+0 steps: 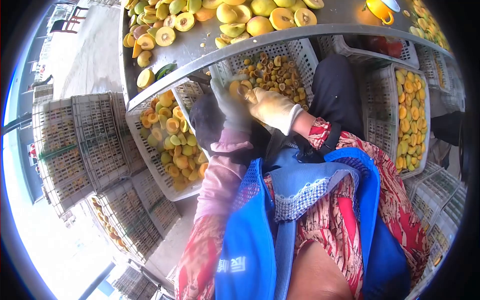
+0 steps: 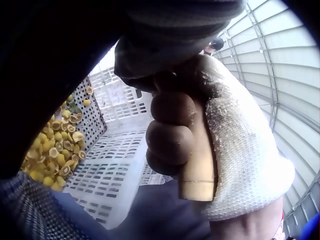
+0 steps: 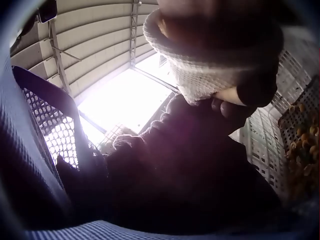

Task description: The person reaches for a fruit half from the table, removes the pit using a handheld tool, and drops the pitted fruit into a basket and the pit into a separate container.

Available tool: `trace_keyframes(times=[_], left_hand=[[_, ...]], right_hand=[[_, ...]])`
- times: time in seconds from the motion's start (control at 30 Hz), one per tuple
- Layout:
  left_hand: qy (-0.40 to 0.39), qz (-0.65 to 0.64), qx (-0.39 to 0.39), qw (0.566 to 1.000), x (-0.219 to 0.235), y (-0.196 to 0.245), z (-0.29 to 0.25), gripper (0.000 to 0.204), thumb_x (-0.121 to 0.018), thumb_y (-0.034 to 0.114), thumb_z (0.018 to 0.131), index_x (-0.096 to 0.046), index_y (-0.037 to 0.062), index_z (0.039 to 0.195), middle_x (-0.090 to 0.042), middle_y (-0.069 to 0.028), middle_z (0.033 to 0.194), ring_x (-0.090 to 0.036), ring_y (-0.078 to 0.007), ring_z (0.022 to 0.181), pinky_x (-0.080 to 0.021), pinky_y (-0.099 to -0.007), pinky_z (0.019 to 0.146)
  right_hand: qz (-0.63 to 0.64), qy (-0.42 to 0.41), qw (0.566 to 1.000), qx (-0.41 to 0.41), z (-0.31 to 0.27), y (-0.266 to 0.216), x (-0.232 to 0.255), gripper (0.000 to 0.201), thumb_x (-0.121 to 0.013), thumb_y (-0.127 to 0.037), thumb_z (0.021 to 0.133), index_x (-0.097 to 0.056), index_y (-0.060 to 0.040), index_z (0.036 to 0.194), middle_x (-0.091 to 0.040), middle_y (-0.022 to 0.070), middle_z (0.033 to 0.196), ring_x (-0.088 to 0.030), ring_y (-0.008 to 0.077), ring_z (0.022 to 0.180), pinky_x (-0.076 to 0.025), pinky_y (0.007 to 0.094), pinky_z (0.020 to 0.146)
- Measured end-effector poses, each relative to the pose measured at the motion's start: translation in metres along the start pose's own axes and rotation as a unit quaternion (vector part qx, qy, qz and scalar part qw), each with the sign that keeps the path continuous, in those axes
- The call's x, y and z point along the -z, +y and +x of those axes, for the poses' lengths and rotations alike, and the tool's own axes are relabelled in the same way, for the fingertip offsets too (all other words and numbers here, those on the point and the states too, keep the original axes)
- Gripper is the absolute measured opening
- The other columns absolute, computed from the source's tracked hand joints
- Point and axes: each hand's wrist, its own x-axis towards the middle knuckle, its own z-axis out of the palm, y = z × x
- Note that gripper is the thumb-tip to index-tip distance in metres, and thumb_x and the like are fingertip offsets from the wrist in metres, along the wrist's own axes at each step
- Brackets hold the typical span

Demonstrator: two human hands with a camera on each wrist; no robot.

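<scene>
My right hand [image 1: 274, 106], in a whitish knit glove with bare fingertips, grips a tool by its pale wooden handle [image 2: 197, 172]. The tool's working end is hidden behind the hands. Close against it, my left hand [image 1: 226, 102], gloved and blurred in the head view, holds a yellow peach half [image 1: 235, 90]. In the left wrist view the left glove [image 2: 175, 40] looms dark at the top, just above the right hand's curled fingers [image 2: 170, 142]. Below both hands stands a white crate [image 1: 305, 50] with small brownish-yellow cut pieces [image 1: 280, 75].
A metal table [image 1: 200, 50] bearing halved peaches [image 1: 260, 25] lies ahead, its raised edge near the hands. A yellow cup [image 1: 381, 11] stands on it. Peach-filled crates flank the knees, left [image 1: 135, 125] and right [image 1: 385, 95]. Stacked crates [image 1: 80, 145] rise at far left.
</scene>
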Motion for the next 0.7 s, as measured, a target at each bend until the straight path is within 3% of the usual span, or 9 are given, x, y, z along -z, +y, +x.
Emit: trace_keyframes(times=[0.07, 0.17, 0.27, 0.37, 0.53, 0.6, 0.7], left_hand=[[-0.022, 0.015, -0.002, 1.0, -0.009, 0.012, -0.006, 0.045, -0.044, 0.045, 0.096, -0.052, 0.0072, 0.118, -0.06, -0.0059, 0.101, -0.058, -0.0173, 0.087, -0.049, -0.0314, 0.078], [0.007, 0.042, -0.012, 0.999, -0.001, 0.003, -0.002, 0.044, -0.044, 0.044, 0.096, -0.053, 0.0069, 0.117, -0.06, -0.006, 0.101, -0.058, -0.017, 0.086, -0.049, -0.0311, 0.077], [0.027, 0.065, -0.025, 0.997, 0.007, -0.006, 0.006, 0.042, -0.044, 0.043, 0.096, -0.053, 0.0064, 0.116, -0.059, -0.0064, 0.101, -0.058, -0.0175, 0.087, -0.049, -0.0312, 0.077], [0.03, 0.151, -0.088, 0.984, 0.01, -0.011, 0.006, 0.042, -0.044, 0.042, 0.096, -0.053, 0.0063, 0.115, -0.059, -0.0066, 0.102, -0.057, -0.0181, 0.088, -0.049, -0.0318, 0.078], [-0.007, 0.037, 0.005, 0.999, 0.0, 0.003, -0.004, 0.045, -0.043, 0.045, 0.095, -0.053, 0.0057, 0.115, -0.058, -0.0068, 0.103, -0.057, -0.019, 0.091, -0.048, -0.0329, 0.08], [0.004, 0.06, -0.005, 0.998, 0.007, -0.004, 0.001, 0.046, -0.042, 0.045, 0.095, -0.053, 0.0054, 0.115, -0.058, -0.0069, 0.104, -0.057, -0.0192, 0.092, -0.048, -0.0329, 0.08], [-0.024, 0.057, 0.007, 0.998, 0.005, -0.001, 0.002, 0.045, -0.042, 0.043, 0.095, -0.053, 0.0049, 0.117, -0.058, -0.007, 0.104, -0.057, -0.0192, 0.092, -0.049, -0.0326, 0.08]], right_hand=[[-0.007, -0.006, 1.0, 0.006, 0.007, 0.003, -0.003, 0.036, -0.05, -0.032, 0.086, -0.056, -0.0014, 0.105, -0.062, 0.024, 0.104, -0.059, 0.0394, 0.099, -0.045, 0.0452, 0.084], [-0.006, -0.007, 1.0, 0.028, 0.014, 0.013, -0.01, 0.035, -0.049, -0.031, 0.087, -0.056, -0.0016, 0.104, -0.062, 0.024, 0.102, -0.059, 0.0401, 0.098, -0.045, 0.046, 0.083], [0.036, 0.016, 0.999, -0.037, 0.004, 0.0, -0.009, 0.034, -0.048, -0.031, 0.087, -0.056, -0.0025, 0.104, -0.063, 0.0235, 0.098, -0.059, 0.0404, 0.095, -0.045, 0.0469, 0.083], [0.01, 0.037, 0.999, -0.007, 0.011, 0.008, -0.014, 0.03, -0.049, -0.031, 0.089, -0.054, -0.0047, 0.101, -0.063, 0.0238, 0.09, -0.06, 0.0413, 0.088, -0.046, 0.0479, 0.078], [-0.015, 0.032, 0.999, 0.016, 0.018, 0.017, -0.022, 0.029, -0.047, -0.031, 0.092, -0.053, -0.0041, 0.1, -0.063, 0.024, 0.089, -0.061, 0.0418, 0.087, -0.046, 0.0483, 0.076], [-0.031, 0.017, 0.999, 0.015, 0.016, 0.012, -0.013, 0.03, -0.046, -0.031, 0.093, -0.054, -0.0032, 0.1, -0.063, 0.0242, 0.09, -0.06, 0.042, 0.087, -0.046, 0.0483, 0.076], [-0.035, -0.039, 0.999, -0.008, 0.017, 0.013, -0.006, 0.034, -0.049, -0.027, 0.085, -0.055, -0.001, 0.108, -0.062, 0.0238, 0.105, -0.059, 0.0392, 0.1, -0.045, 0.0459, 0.087]])
